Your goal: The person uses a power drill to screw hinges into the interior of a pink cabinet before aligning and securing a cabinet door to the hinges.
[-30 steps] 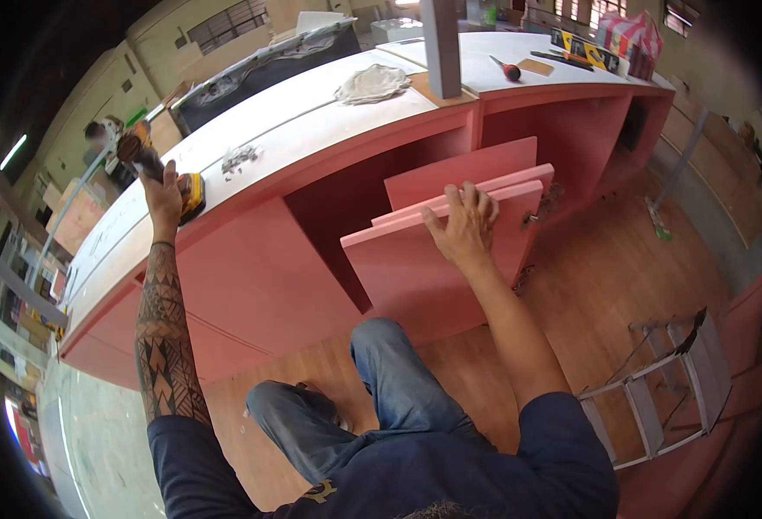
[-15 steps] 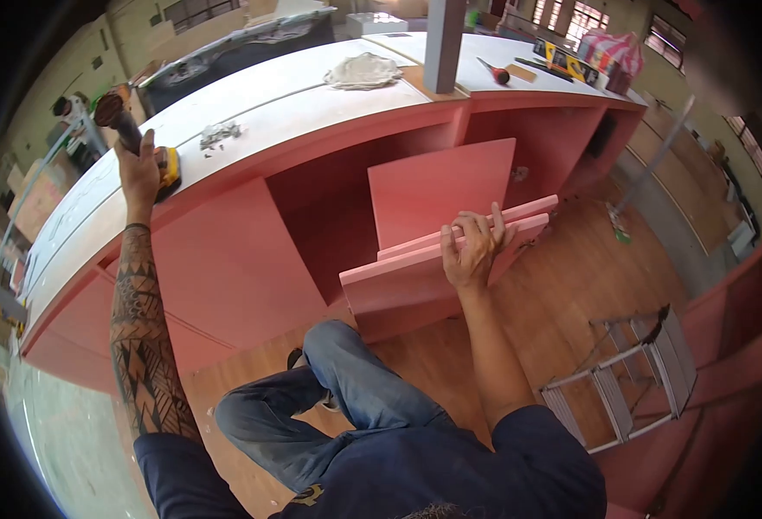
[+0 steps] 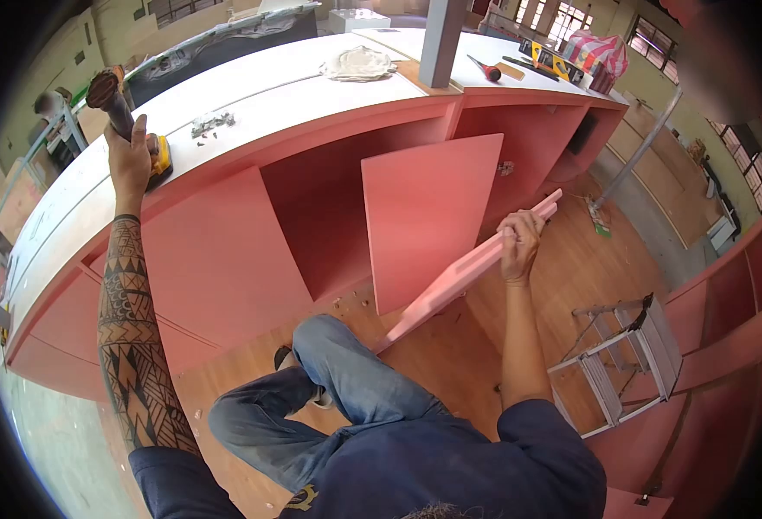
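Observation:
At the left, my left hand [image 3: 130, 160] is closed around a cordless drill [image 3: 114, 102] at the white countertop's edge, its yellow battery [image 3: 163, 157] showing beside my fingers. My right hand [image 3: 521, 240] grips the upper edge of pink panels [image 3: 459, 278], seemingly two held face to face. They are tilted, with the near end low by my knee and the far end raised. Behind them another pink panel [image 3: 428, 216] leans upright against the open front of the pink cabinet [image 3: 311, 208].
Small metal hardware [image 3: 213, 123] and a folded cloth [image 3: 357, 64] lie on the countertop [image 3: 286, 95]. A grey post [image 3: 441, 43] rises from it. A red-handled screwdriver [image 3: 489, 72] lies farther right. An aluminium step stool [image 3: 619, 363] stands on the wooden floor to my right.
My right hand has moved right and swung the held panels away from the cabinet, uncovering more of the leaning panel. My left hand stays on the drill.

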A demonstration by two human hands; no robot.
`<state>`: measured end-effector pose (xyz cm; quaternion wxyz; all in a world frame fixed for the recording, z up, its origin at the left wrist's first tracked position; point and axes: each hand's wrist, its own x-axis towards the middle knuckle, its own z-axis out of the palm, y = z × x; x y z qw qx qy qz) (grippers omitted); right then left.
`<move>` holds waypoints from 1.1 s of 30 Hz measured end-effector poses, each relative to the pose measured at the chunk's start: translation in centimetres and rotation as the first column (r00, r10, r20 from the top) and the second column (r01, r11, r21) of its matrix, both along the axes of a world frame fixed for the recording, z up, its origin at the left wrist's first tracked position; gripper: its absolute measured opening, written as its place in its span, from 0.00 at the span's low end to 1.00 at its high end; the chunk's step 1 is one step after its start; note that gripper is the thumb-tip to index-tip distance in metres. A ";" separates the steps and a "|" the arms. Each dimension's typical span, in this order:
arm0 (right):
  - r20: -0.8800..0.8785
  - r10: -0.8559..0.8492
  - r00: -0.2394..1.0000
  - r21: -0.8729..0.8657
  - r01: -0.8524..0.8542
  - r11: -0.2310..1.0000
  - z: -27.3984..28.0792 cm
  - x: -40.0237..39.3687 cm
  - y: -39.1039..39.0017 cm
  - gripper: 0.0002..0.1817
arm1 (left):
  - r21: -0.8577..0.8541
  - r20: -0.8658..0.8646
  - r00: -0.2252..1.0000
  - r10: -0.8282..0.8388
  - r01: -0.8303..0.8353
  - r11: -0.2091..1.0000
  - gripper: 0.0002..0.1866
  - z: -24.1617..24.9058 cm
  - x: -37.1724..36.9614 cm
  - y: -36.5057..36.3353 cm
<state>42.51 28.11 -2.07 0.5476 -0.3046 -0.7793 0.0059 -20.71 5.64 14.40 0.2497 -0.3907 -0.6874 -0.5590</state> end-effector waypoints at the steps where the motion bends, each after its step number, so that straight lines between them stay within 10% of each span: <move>1: 0.002 -0.008 1.000 0.000 0.008 1.000 0.1 1.3 0.5 0.17 | -0.001 0.120 0.992 -0.037 0.037 0.999 0.30 0.6 1.4 -0.3; 6: -0.083 0.082 0.993 -0.073 -0.088 0.993 0.1 5.4 1.7 0.18 | -0.075 0.217 0.976 -0.036 0.054 0.996 0.26 0.3 -0.2 -0.1; 7: -0.117 0.098 0.988 -0.078 -0.107 0.991 0.4 6.3 1.3 0.17 | -0.193 -0.217 0.976 -0.035 -0.008 0.981 0.25 -1.7 -5.8 0.4; 8: -0.133 0.122 0.984 -0.100 -0.136 0.986 0.4 7.1 1.1 0.17 | -0.234 -0.674 0.717 0.178 -0.436 0.869 0.24 -3.6 -10.5 0.3; 9: -0.151 0.145 0.978 -0.122 -0.164 0.979 0.6 7.4 0.6 0.16 | -0.184 -0.798 0.580 0.166 -0.496 0.849 0.25 -3.8 -12.3 0.5; 10: -0.160 0.123 0.979 -0.134 -0.145 0.980 0.4 7.9 0.4 0.16 | -0.148 -0.793 0.578 0.190 -0.486 0.861 0.25 -3.7 -13.4 0.7; 11: -0.170 0.107 0.980 -0.143 -0.132 0.981 0.0 8.3 0.3 0.15 | -0.237 -0.281 0.959 0.034 -0.104 0.966 0.27 -4.7 -16.9 2.0; 12: -0.173 0.108 0.979 -0.152 -0.135 0.979 -0.3 8.7 0.2 0.15 | -0.130 -0.007 0.999 -0.033 0.032 0.991 0.30 -2.2 -9.6 1.1; 33: 0.013 -0.032 0.999 -0.546 0.034 0.837 -0.6 12.9 -5.7 0.11 | 0.002 0.063 0.998 -0.027 0.027 1.000 0.30 -0.3 -2.1 0.9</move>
